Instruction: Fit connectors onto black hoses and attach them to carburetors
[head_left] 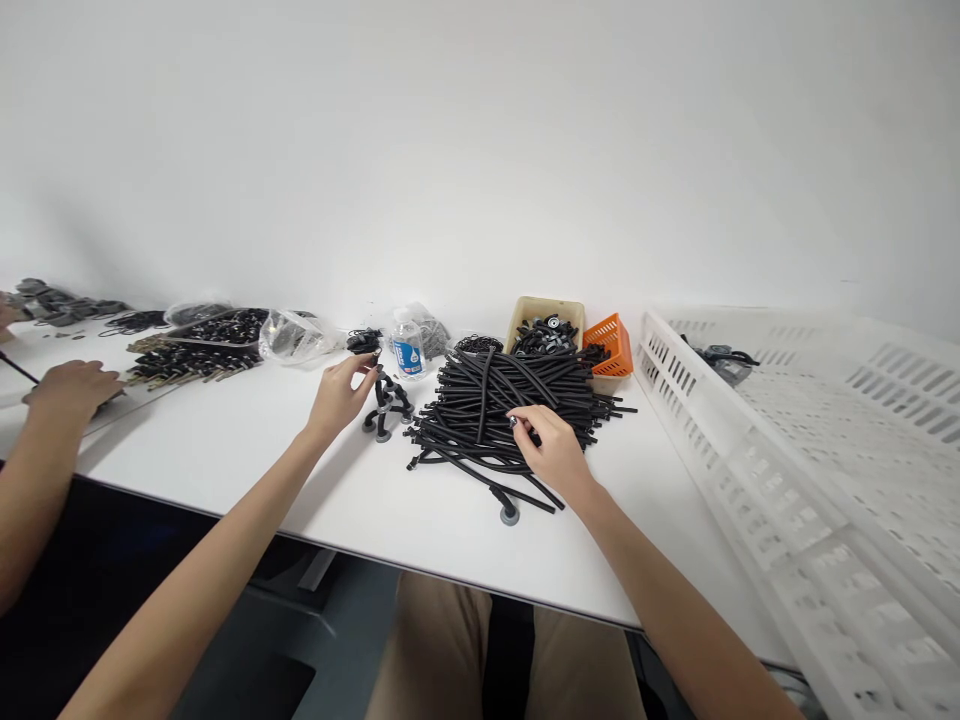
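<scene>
My left hand (pixel 343 398) is closed in a pinch at the top of a small cluster of short black tube pieces with grey round ends (pixel 385 405). A dark piece of that cluster meets its fingertips. My right hand (pixel 551 448) is also pinched, over the right front of a large pile of long black tubes (pixel 495 400). Whatever lies between its fingers is too small and hidden to make out. In front of the pile, near the table edge, lies a single short black piece with a grey disc (pixel 509 512).
A clear bottle with a blue label (pixel 407 345) stands behind the cluster. Beyond the pile are a cream bin of parts (pixel 516 325) and an orange basket (pixel 619 345). A large white crate (pixel 720 480) borders the right. At left, another person's hand (pixel 71 388) works near more black parts (pixel 202 350).
</scene>
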